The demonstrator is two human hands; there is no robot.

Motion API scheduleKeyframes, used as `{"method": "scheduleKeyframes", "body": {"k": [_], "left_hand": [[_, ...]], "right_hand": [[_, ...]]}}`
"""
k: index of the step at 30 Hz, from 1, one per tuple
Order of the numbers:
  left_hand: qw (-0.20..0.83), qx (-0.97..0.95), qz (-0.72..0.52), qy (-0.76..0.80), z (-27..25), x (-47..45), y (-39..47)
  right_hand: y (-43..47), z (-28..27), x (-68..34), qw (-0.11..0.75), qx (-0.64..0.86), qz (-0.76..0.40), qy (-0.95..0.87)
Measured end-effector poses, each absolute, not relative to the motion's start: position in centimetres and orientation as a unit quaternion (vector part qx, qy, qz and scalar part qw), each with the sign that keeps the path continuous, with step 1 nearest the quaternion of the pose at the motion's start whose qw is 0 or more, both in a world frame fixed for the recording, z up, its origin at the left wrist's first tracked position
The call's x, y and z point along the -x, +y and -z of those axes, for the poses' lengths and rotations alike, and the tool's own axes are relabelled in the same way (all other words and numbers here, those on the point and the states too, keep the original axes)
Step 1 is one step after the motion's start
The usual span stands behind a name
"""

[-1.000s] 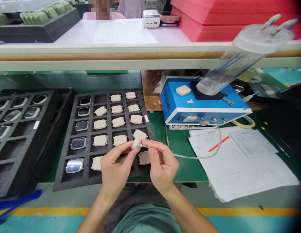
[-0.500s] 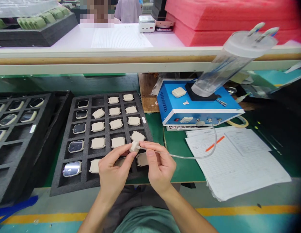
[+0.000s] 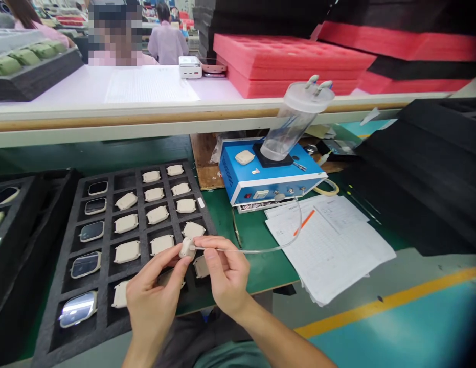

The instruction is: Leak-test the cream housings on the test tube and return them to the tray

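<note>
Between the thumb and fingers of my left hand (image 3: 155, 289) is a small cream watch case (image 3: 186, 248), held edge-up over the black foam tray (image 3: 123, 180). My right hand (image 3: 228, 273) pinches the end of a clear thin tube (image 3: 261, 251), which meets the side of that case. The tube curves back to the front of a blue machine (image 3: 236, 178). Cream watch cases (image 3: 126, 223) fill many compartments of the tray, and dark-screened watches (image 3: 85, 265) sit in its left column. My hands hide part of the tray's lower right.
On the machine stand a clear cylinder (image 3: 286, 128) and another cream case (image 3: 244, 157). Paper sheets (image 3: 337, 260) with an orange strip (image 3: 304, 222) lie to the right. Another foam tray (image 3: 15, 255) is at left. Red foam (image 3: 284, 59) sits on the shelf (image 3: 145, 120), with people beyond.
The view has swung right and up, so the scene sits further left and more shelf shows. Both hands keep the same hold on the case and tube.
</note>
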State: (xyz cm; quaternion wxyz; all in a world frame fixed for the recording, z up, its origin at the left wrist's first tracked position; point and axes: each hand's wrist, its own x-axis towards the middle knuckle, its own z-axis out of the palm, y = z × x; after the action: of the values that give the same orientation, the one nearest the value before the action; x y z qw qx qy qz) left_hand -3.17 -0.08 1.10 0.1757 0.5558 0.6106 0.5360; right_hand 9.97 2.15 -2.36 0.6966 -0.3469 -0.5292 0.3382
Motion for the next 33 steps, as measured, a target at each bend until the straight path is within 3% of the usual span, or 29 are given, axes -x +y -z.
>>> {"method": "scheduleKeyframes", "body": {"k": [33], "left_hand": [[0.163, -0.582, -0.538, 0.588, -1.59, 3.38, -0.12]], "right_hand": [[1.87, 2.15, -9.77, 0.692, 0.357, -0.341, -0.526]]}}
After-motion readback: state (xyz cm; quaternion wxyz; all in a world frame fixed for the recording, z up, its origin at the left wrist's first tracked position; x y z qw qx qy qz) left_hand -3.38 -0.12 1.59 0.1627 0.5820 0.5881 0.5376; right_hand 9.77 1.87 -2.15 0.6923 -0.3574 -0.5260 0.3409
